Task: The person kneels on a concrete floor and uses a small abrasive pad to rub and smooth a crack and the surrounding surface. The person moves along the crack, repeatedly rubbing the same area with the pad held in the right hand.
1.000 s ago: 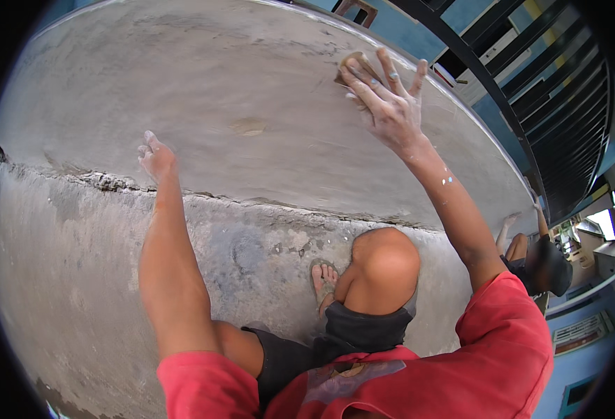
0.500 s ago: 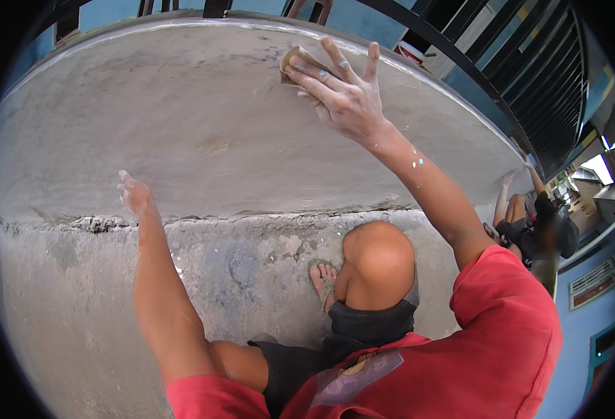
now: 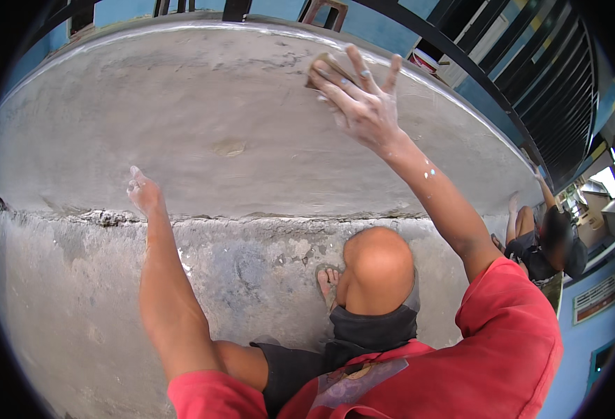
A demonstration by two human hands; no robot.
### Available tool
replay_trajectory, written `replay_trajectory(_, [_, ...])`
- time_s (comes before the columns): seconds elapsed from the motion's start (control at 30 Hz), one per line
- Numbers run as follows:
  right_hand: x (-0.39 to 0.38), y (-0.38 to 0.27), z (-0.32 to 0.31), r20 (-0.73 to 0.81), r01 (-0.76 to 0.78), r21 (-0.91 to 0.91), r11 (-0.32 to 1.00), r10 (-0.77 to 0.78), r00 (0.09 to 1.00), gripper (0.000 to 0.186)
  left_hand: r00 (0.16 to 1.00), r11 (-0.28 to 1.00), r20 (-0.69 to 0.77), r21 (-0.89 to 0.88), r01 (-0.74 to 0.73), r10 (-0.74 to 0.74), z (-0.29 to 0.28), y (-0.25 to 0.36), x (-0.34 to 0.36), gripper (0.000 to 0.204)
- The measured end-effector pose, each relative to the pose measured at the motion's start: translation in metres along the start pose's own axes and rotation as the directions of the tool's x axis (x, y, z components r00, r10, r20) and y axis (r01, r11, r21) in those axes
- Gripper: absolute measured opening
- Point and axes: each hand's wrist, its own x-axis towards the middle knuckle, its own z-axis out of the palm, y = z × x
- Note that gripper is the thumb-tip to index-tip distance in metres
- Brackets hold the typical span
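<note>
Dusted with white powder, my right hand [image 3: 367, 105] presses a folded piece of tan sandpaper [image 3: 319, 68] against the upper part of a grey plastered wall [image 3: 182, 105]. Its fingers lie over the sheet, while the two outer fingers stick up apart from it. Lower down and to the left, my left hand [image 3: 145, 192] is at the wall's bottom edge, holding nothing that I can see. One of its fingers points up and the others are loosely bent. A pale rough patch [image 3: 229, 146] marks the plaster between my hands.
Below a cracked seam lies rough concrete [image 3: 251, 279], with my bent knee [image 3: 379, 269] and sandalled foot over it. A black metal railing [image 3: 517, 70] runs above the wall at upper right. Another person [image 3: 548, 241] crouches farther along the wall, arms raised to it.
My right hand and the sandpaper have slid slightly right and down across the plaster. The view has shifted a little; my left hand stays by the wall's bottom edge.
</note>
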Motion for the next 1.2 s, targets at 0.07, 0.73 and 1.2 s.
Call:
replay_trajectory(0.07, [0.053,-0.023,-0.005,-0.019,0.030,0.027,0.999,-0.029,0.999,0.039,0.999,0.999,0.009,-0.022,-0.043,0.043,-0.014,-0.006,0.006,0.100])
replay_trajectory(0.73, [0.074,-0.034,-0.013,0.025,0.049,-0.009,0.999,-0.049,0.998,0.051,0.999,0.993,0.016,-0.108,-0.040,0.042,-0.009,0.015,-0.016,0.096])
replay_trajectory(1.2, [0.014,-0.025,0.017,-0.026,-0.008,0.009,1.000,0.009,1.000,0.042,0.624,0.637,-0.228,-0.018,-0.770,0.748,0.026,0.200,-0.103,0.112])
